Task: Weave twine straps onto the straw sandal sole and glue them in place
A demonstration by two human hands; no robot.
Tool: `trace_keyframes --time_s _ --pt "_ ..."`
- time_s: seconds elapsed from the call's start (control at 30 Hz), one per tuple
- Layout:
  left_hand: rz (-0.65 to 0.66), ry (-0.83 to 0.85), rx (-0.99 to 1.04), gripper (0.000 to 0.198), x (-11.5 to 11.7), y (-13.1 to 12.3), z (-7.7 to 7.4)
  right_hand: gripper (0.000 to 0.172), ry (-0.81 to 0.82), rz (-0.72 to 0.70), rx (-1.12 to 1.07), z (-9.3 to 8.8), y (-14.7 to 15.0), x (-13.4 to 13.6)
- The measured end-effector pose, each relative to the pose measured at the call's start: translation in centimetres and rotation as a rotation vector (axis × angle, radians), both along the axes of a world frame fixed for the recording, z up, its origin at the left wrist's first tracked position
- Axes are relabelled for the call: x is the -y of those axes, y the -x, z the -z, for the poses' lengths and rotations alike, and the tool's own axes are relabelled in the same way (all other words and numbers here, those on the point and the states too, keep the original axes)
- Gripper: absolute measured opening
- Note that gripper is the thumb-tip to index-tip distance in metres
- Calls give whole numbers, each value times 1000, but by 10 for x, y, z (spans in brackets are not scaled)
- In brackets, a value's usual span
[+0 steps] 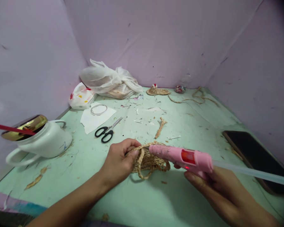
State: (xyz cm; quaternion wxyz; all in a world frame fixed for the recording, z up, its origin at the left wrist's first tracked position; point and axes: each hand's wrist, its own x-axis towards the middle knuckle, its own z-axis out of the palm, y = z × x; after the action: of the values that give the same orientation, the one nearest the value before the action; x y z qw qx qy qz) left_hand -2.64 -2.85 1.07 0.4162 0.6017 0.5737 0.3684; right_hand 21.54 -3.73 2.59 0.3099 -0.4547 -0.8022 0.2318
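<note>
A pink hot glue gun (175,153) with a lit red light and a clear glue stick (253,172) out of its back is gripped in my right hand (217,189). Its nozzle touches or nearly touches a braided straw piece (148,160), where a loose braid end loops down in front. My left hand (123,157) pinches the upper left edge of that piece between thumb and fingers. The glue gun covers part of the braided work. Just beyond lies a short cut bit of braid (160,127).
Scissors with black handles (106,132) lie to the left, near white paper (91,121) with a wire ring (99,109). A white teapot-like pot (49,140) stands at far left, a phone (255,154) at right. Behind are a plastic bag (109,78) and a small woven slipper shape (157,91).
</note>
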Motion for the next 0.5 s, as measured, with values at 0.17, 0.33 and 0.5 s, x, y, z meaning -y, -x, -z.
trace_keyframes --time_s 0.17,0.33,0.5 --pt "8 0 -26 11 2 1 -1 26 67 -152 95 1 -1 -1" --pt "10 -8 -46 12 1 -1 -3 27 78 -166 82 -5 -1 -2" --pt "13 -26 -73 11 2 0 -2 24 107 -146 40 -9 4 -2"
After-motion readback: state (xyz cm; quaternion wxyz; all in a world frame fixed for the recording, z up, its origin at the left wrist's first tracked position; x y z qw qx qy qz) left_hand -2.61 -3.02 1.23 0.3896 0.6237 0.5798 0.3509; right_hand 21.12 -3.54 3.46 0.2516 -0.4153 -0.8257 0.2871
